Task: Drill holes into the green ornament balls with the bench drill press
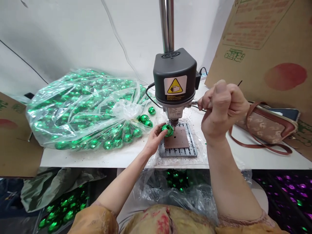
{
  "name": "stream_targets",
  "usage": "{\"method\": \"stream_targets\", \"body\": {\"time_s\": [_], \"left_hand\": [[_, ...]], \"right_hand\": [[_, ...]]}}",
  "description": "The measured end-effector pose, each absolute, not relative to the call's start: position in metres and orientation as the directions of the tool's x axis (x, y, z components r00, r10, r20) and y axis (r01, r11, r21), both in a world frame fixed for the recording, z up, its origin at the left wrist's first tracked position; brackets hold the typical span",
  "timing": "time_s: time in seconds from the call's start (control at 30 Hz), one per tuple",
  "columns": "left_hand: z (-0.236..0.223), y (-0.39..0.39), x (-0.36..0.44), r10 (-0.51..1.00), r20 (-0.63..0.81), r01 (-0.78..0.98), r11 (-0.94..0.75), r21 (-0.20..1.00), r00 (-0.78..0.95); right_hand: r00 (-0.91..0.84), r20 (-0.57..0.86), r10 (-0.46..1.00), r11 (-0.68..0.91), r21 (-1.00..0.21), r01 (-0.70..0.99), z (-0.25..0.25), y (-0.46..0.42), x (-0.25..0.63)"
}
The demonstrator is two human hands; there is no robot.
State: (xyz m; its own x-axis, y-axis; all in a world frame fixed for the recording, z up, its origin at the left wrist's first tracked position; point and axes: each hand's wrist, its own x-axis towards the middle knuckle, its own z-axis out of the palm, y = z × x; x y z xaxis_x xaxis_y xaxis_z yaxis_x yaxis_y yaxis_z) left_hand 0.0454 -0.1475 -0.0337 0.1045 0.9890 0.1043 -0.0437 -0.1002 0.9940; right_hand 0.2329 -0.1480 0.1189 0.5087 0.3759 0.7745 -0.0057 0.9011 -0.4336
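Observation:
My left hand (pixel 155 139) grips a shiny green faceted ball (pixel 167 130) beside the bit of a small black drill press (pixel 175 76). Beneath the ball lies a brown square board (pixel 179 138) with a dark hole, on the slotted metal base (pixel 192 152). Raised to the right of the machine, my right hand (pixel 220 109) is closed around the feed handle (pixel 194 102), whose outer part the fingers hide. Whether the bit touches the ball I cannot tell. A few loose green balls (pixel 144 119) rest on the table left of the drill.
A big clear plastic bag (pixel 80 110) full of green balls covers the table's left side. Cardboard boxes (pixel 265 48) stand at both sides. A patterned handbag (pixel 270 125) with a brown strap lies at right. Below the table edge, trays hold green balls (pixel 65 208) and purple ones (pixel 290 187).

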Motion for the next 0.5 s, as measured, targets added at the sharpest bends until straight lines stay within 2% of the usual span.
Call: {"method": "stream_targets", "body": {"time_s": [0.13,0.33,0.5], "left_hand": [[-0.052,-0.144,0.051,0.981,0.134,-0.004,-0.135,0.991,0.140],[-0.056,-0.138,0.053,0.958,0.206,0.088,-0.227,0.970,0.201],[-0.055,-0.141,0.054,0.937,0.244,0.178,-0.292,0.940,0.249]], "right_hand": [[0.498,0.786,0.367,0.905,-0.426,0.005,0.119,-0.148,0.232],[0.472,0.804,0.361,0.881,-0.460,0.110,0.119,-0.151,0.231],[0.499,0.793,0.349,0.897,-0.436,0.066,0.118,-0.149,0.232]]}}
